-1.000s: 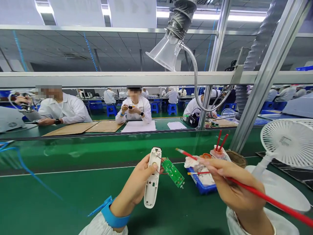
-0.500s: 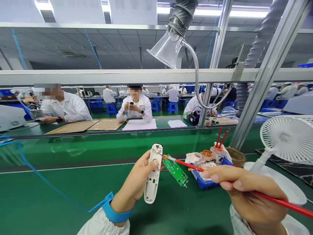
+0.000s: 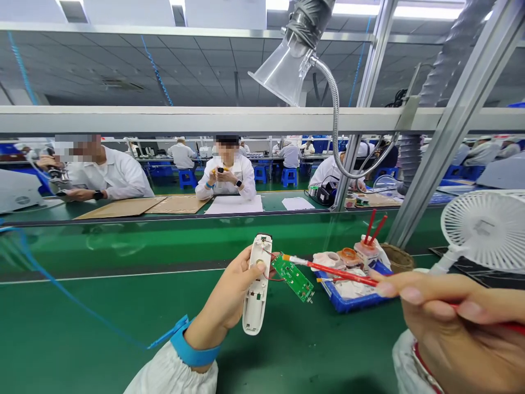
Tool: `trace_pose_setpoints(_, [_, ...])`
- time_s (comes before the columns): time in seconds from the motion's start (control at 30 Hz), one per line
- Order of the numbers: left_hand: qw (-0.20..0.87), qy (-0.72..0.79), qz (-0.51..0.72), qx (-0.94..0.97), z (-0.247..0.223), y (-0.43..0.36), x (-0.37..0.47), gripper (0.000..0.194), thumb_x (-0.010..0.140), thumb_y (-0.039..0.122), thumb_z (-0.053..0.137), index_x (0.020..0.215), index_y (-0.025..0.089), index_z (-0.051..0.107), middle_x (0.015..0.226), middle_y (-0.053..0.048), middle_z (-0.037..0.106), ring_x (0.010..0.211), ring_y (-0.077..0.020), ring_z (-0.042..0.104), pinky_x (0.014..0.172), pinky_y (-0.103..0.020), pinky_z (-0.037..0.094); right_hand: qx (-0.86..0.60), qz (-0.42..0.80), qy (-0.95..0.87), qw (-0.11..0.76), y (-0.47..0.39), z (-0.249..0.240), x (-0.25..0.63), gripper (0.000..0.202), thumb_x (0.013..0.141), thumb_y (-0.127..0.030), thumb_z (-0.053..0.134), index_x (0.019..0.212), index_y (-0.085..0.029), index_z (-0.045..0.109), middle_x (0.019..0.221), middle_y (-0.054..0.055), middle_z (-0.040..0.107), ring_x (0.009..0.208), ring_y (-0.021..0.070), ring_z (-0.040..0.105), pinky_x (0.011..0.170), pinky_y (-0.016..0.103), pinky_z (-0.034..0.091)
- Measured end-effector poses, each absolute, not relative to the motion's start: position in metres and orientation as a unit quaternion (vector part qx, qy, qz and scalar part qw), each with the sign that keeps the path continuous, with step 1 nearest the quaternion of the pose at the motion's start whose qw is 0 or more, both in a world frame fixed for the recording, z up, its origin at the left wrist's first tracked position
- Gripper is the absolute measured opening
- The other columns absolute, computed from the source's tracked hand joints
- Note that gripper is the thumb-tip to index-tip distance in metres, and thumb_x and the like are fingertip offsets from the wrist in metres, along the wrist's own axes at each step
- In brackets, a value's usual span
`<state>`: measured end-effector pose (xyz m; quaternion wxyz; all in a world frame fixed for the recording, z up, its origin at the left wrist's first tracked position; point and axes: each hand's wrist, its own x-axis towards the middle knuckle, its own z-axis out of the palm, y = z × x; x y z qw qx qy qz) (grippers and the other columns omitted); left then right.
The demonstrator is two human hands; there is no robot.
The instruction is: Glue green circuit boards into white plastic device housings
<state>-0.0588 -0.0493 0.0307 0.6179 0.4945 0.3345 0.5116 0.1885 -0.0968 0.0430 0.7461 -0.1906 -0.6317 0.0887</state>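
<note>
My left hand (image 3: 232,293), with a blue wrist strap (image 3: 194,349) behind it, grips a long white plastic housing (image 3: 255,314) held upright above the bench. Red wires join the housing to a green circuit board (image 3: 293,279), which hangs at a slant just to its right. Between the fingers of my right hand (image 3: 447,312) is a red-handled paintbrush (image 3: 340,272). Its bristle tip points left and lies over the upper part of the board; whether it touches I cannot tell.
A blue tray (image 3: 348,305) holds small jars, white wipes and another brush. Two red sticks (image 3: 374,227) stand in a jar there. To the right is a white fan (image 3: 484,232); overhead hangs a clear extraction hood (image 3: 281,71). Co-workers (image 3: 227,172) sit across the green bench (image 3: 102,312).
My right hand has moved right, drawing the brush tip away from the housing's edge and the board's upper corner. The left hand keeps its hold, almost unmoved.
</note>
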Motion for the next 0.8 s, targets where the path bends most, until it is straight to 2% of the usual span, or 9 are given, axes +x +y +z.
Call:
trace_pose_setpoints(0.17, [0.616,0.322,0.509,0.508,0.026,-0.044,-0.058,0.026,0.079,0.029,0.061,0.104,0.020,0.059,0.081,-0.002,0.059,0.078,-0.0151,0.053,0.075,-0.027,0.041,-0.136,0.123,-0.704,0.686,-0.086,0.044,0.181,0.029,0.078,0.004,0.054,0.089,-0.023,0.055,0.083,-0.001,0.071,0.072,0.0214,0.070,0.067,0.043,0.061])
trace_pose_setpoints(0.27, [0.619,0.318,0.506,0.508,0.022,-0.039,-0.056,0.029,0.079,0.029,0.061,0.107,0.020,0.059,0.090,-0.003,0.061,0.082,-0.0156,0.054,0.078,-0.028,0.041,-0.177,0.074,-0.712,0.675,-0.067,0.043,0.188,0.028,0.078,0.004,0.055,0.088,-0.022,0.054,0.090,0.001,0.070,0.081,0.0220,0.069,0.075,0.044,0.058])
trace_pose_setpoints(0.37, [0.620,0.326,0.505,0.505,0.016,-0.030,-0.054,0.028,0.078,0.028,0.062,0.104,0.019,0.059,0.095,-0.005,0.062,0.080,-0.0151,0.054,0.077,-0.028,0.042,-0.240,0.053,-0.706,0.664,-0.046,0.042,0.195,0.022,0.078,-0.001,0.059,0.082,-0.020,0.052,0.086,0.002,0.069,0.084,0.0219,0.069,0.077,0.039,0.057])
trace_pose_setpoints(0.5, [0.622,0.366,0.522,0.456,-0.001,-0.004,-0.063,0.032,0.072,0.024,0.067,0.102,0.015,0.061,0.092,-0.006,0.064,0.082,-0.0180,0.059,0.080,-0.031,0.044,-0.258,0.177,-0.601,0.735,-0.026,0.023,0.189,0.017,0.080,-0.012,0.063,0.086,-0.020,0.049,0.077,-0.001,0.066,0.075,0.0213,0.070,0.069,0.037,0.059])
trace_pose_setpoints(0.6, [0.591,0.413,0.551,0.419,-0.022,0.030,-0.080,0.030,0.069,0.021,0.068,0.098,0.014,0.060,0.089,-0.006,0.065,0.080,-0.0182,0.061,0.078,-0.030,0.045,-0.251,0.281,-0.485,0.789,-0.029,-0.017,0.177,0.019,0.080,-0.021,0.065,0.085,-0.021,0.047,0.072,-0.003,0.066,0.068,0.0196,0.070,0.062,0.035,0.060])
trace_pose_setpoints(0.73, [0.541,0.476,0.569,0.397,-0.052,0.091,-0.088,0.018,0.077,0.021,0.063,0.092,0.012,0.058,0.078,-0.002,0.062,0.067,-0.0127,0.059,0.069,-0.028,0.047,-0.333,0.411,-0.401,0.748,-0.043,-0.079,0.168,0.027,0.076,-0.029,0.071,0.085,-0.020,0.047,0.074,0.000,0.068,0.070,0.0224,0.070,0.059,0.032,0.060])
trace_pose_setpoints(0.8, [0.525,0.496,0.562,0.403,-0.063,0.125,-0.078,0.018,0.084,0.027,0.057,0.094,0.012,0.058,0.081,-0.002,0.061,0.067,-0.0120,0.058,0.066,-0.029,0.049,-0.346,0.452,-0.385,0.727,-0.047,-0.093,0.167,0.029,0.076,-0.032,0.071,0.087,-0.021,0.047,0.074,0.001,0.069,0.072,0.0234,0.070,0.060,0.033,0.059])
